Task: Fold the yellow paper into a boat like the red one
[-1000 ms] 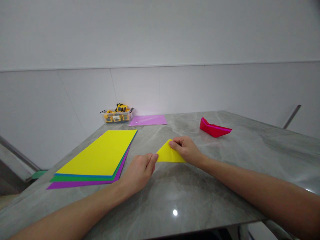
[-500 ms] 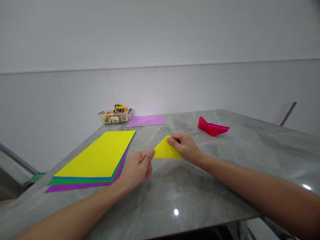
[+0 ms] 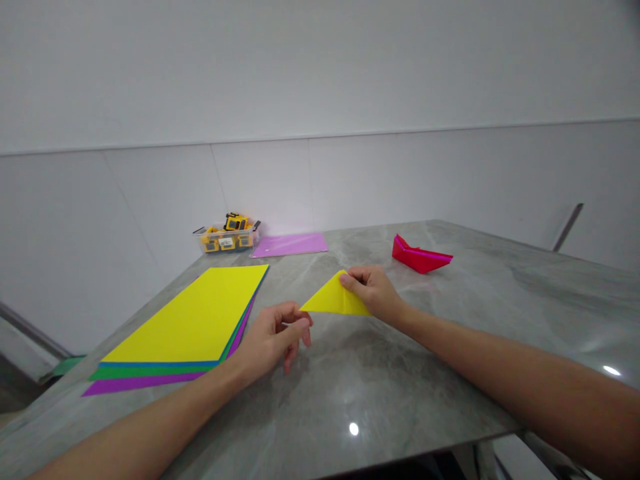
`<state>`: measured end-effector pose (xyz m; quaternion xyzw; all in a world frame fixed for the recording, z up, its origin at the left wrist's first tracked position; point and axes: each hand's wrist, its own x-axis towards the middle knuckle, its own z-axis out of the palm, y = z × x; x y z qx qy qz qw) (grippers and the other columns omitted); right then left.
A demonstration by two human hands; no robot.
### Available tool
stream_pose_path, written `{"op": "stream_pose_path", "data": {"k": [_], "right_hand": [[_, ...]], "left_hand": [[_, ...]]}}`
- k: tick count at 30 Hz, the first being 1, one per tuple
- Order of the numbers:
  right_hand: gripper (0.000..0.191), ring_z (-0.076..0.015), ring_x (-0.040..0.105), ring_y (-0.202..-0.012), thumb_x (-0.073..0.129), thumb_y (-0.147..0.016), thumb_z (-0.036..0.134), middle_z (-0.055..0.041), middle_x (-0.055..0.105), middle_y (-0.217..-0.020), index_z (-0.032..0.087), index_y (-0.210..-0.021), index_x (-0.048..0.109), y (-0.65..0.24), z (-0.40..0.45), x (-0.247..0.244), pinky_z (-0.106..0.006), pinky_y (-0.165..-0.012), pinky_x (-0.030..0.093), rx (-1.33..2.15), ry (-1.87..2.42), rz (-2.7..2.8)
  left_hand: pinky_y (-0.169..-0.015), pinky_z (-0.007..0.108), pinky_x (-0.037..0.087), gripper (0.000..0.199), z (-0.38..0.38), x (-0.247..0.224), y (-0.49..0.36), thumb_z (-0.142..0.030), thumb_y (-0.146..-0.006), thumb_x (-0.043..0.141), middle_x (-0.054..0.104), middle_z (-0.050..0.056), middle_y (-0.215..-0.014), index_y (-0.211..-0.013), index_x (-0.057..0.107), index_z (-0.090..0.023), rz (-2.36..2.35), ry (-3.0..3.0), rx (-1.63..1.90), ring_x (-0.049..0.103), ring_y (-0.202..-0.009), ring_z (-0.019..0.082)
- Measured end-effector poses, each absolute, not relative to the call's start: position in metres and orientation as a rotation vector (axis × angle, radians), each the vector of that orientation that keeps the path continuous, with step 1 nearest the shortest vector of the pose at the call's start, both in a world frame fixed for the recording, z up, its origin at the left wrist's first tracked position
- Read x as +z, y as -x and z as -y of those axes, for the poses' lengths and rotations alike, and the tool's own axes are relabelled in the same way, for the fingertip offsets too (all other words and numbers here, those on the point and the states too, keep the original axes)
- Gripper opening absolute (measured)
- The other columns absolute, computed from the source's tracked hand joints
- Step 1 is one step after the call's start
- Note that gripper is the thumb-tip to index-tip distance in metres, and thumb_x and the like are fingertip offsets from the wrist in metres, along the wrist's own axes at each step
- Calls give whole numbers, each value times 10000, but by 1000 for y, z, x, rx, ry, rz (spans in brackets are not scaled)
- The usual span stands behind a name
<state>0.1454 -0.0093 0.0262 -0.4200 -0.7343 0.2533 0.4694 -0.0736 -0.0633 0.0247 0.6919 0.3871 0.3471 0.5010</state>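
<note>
A yellow folded paper (image 3: 330, 297), triangular in shape with a crease down its middle, is held above the table. My right hand (image 3: 373, 293) pinches it near its top corner, thumb in front; the fingers behind hide its right side. My left hand (image 3: 277, 337) is at the paper's left tip, its thumb lifted off and its fingers apart. The tip lies close to or against the left fingers; I cannot tell whether they touch.
Yellow, blue, green and purple sheets (image 3: 187, 320) lie stacked at left. A clear box (image 3: 227, 241) of yellow toy vehicles and a pink-purple sheet (image 3: 290, 245) sit by the wall. A red paper boat (image 3: 421, 259) stands at right on the grey marbled table (image 3: 430, 373).
My left thumb has come off the paper's left tip and those fingers have spread. My right hand keeps its pinch. The whole view has shifted slightly.
</note>
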Motion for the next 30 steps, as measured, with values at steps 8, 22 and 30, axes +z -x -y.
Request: {"op": "stream_pose_path", "data": {"k": [8, 22, 30], "right_hand": [[409, -85, 298, -484, 479, -820, 449, 30, 318, -515, 171, -528, 413, -134, 22, 26, -228, -435, 190, 631, 992, 1877], [449, -103, 505, -474, 541, -811, 579, -11, 570, -613, 136, -746, 576, -123, 39, 26, -203, -410, 371, 1720, 870, 1728], [503, -132, 602, -458, 284, -897, 631, -28, 626, -734, 176, -974, 484, -134, 19, 21, -210, -389, 450, 1981, 627, 1245]], "left_hand": [[-366, 190, 247, 480, 67, 27, 75, -531, -810, 470, 422, -32, -335, -511, 514, -157, -1217, -1778, 903, 344, -318, 70], [-458, 201, 506, 394, 74, 27, 73, -440, -845, 558, 690, 127, -667, -763, 650, -66, -794, -1277, 449, 622, -483, 133], [-400, 188, 468, 298, 66, 25, 70, -347, -851, 576, 660, 89, -572, -750, 615, -69, -856, -1065, 892, 580, -407, 118]]}}
